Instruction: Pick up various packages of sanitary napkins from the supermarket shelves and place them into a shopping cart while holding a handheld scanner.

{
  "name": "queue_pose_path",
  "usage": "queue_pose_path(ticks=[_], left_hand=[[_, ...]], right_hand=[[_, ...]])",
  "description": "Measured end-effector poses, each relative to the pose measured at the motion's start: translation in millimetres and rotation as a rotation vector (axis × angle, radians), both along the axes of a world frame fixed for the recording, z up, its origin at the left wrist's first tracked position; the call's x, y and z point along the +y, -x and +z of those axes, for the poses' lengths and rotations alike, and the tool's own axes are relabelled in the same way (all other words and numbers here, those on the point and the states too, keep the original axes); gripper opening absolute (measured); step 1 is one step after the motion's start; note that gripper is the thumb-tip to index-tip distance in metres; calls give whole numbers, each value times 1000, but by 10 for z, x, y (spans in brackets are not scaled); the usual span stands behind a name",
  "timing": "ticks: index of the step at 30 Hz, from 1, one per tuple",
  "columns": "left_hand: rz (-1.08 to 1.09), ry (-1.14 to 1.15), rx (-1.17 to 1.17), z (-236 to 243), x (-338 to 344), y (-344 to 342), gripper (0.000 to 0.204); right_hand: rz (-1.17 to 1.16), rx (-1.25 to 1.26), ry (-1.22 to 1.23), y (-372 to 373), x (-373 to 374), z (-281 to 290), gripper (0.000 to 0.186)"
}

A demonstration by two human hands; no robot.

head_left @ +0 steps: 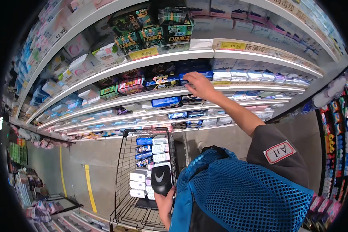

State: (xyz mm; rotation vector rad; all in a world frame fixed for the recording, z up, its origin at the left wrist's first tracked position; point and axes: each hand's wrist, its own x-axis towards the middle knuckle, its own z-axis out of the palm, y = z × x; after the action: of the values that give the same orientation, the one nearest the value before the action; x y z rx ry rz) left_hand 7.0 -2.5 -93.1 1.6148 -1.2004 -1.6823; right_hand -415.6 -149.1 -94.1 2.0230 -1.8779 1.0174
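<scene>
My left hand (165, 203) is wrapped round the grip of a black handheld barcode scanner (161, 178), held above a wire shopping cart (120, 176). My right hand (200, 86) reaches out to the shelf, fingers bent and apart at the front of a blue package (205, 74). Whether the fingertips press on that package is hard to tell. To the left of this hand stand a dark blue patterned package (162, 81) and a pink-and-black one (131, 84). Inside the cart lie several blue packs (144, 141) and white packs (137, 177).
Long white shelves (174, 56) curve across the front, stocked with boxes and soft packs. Black-and-green boxes (150, 36) stand on a higher level. A blue mesh vest (239, 189) covers my body. Yellow lines (89, 187) mark the floor at left; another display (336, 143) stands at right.
</scene>
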Motion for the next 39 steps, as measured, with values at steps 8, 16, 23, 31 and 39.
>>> queue_pose_path(ticks=[8, 16, 23, 31, 39], left_hand=[[-10, 146, 17, 167, 153, 210, 34], [88, 81, -3, 99, 357, 207, 30], [108, 95, -39, 197, 378, 314, 27], [50, 157, -57, 205, 400, 328, 26], [85, 172, -34, 250, 383, 331, 20]], right_hand=[[-49, 213, -387, -227, -729, 30, 46], [-87, 291, -449, -214, -894, -56, 61], [-14, 146, -548, -174, -1023, 74, 44], [35, -8, -669, 3, -1064, 94, 67], [57, -59, -456, 46, -746, 538, 61]])
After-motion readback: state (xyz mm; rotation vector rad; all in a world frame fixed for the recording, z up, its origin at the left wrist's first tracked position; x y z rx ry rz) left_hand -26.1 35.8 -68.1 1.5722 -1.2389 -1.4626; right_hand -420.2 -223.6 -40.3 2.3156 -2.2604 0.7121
